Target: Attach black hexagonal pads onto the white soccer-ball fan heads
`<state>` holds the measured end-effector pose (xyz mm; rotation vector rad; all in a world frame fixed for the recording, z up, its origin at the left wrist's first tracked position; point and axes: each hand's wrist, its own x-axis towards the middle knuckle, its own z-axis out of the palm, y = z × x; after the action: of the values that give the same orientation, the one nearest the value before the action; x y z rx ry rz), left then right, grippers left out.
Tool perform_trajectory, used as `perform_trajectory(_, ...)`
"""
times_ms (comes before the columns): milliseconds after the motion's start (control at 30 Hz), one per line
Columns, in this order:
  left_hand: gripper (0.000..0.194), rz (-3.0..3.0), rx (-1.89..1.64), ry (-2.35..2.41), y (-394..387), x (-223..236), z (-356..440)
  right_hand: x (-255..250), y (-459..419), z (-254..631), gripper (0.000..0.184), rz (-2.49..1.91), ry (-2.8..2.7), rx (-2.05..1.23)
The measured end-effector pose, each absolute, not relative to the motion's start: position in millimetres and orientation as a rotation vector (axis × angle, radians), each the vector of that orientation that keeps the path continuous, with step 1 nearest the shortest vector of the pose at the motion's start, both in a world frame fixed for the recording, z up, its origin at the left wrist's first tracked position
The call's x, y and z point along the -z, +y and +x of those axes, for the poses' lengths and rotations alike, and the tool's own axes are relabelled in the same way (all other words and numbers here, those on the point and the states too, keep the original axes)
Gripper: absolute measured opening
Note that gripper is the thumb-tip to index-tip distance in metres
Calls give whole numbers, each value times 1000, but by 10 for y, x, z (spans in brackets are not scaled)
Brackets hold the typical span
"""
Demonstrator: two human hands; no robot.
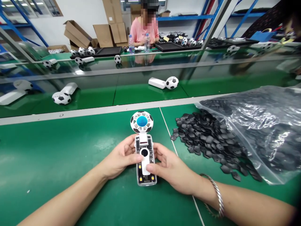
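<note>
A small handheld fan [144, 147] lies on the green table [70, 163] in front of me. Its round head is patterned like a football with a blue centre, and its clear body shows yellow parts inside. My left hand [119, 158] grips the body from the left, thumb on its front. My right hand [170, 168] grips it from the right, thumb pressing a white piece [145, 163] on the body. A metal bangle [215, 196] sits on my right wrist.
A heap of small black pentagon pieces [207, 138] spills from a clear plastic bag [261, 125] at the right. More football fans [164, 83] lie on the conveyor belt beyond. A person in a pink shirt [144, 29] sits across, beside water bottles, black trays and cardboard boxes.
</note>
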<state>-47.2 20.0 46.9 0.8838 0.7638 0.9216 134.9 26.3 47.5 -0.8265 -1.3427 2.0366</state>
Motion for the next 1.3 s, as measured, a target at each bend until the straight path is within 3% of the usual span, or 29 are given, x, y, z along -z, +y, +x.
perform_trajectory(200,74,1007,-859,613,174,-484,-453,-470,296,1361,40,-783,-1346,-1991)
perform_trajectory(633,77,1020,-860,635,165,-459,-446,-521,315,1370,37,-851,-1344,-2014)
perform_trajectory(867,69,975,-852,662,182,-499,-441,-528,333,1373,39,-904,-1319,-2058)
perform_trajectory(1100,35,902,-960,827,172,-484,-421,-496,268,1340,40,-883,-1356,-1990)
perform_trajectory(1300,31,822,-973,839,170,-500,-405,-479,258,1344,43,-878,-1386,-1970)
